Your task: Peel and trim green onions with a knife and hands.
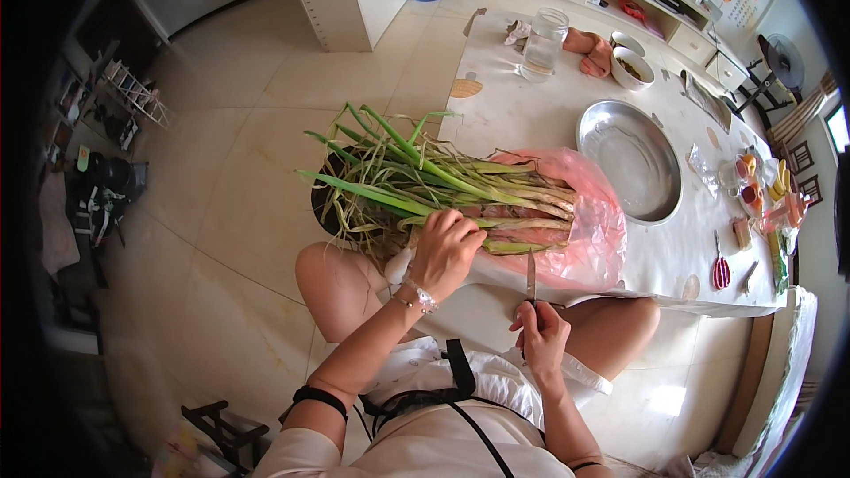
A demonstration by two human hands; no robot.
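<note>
A large heap of green onions (460, 179) lies across a pink plastic bag (602, 239) at the table's near left edge. Their leaves, some green and many withered, hang out to the left. My left hand (447, 248) is closed round one stalk on the near side of the heap; its fingertips are partly hidden. In my right hand (542, 332) is a small knife (531, 276), gripped by its dark handle with the blade pointing up and away from me. The blade is just short of the nearest stalks.
A wide steel basin (630, 162) stands right of the bag. Beyond it are a glass jar of water (544, 46) and white bowls (632, 69). Red-handled scissors (722, 271) lie on the right of the table (496, 115). A dark container (329, 199) sits below the leaves.
</note>
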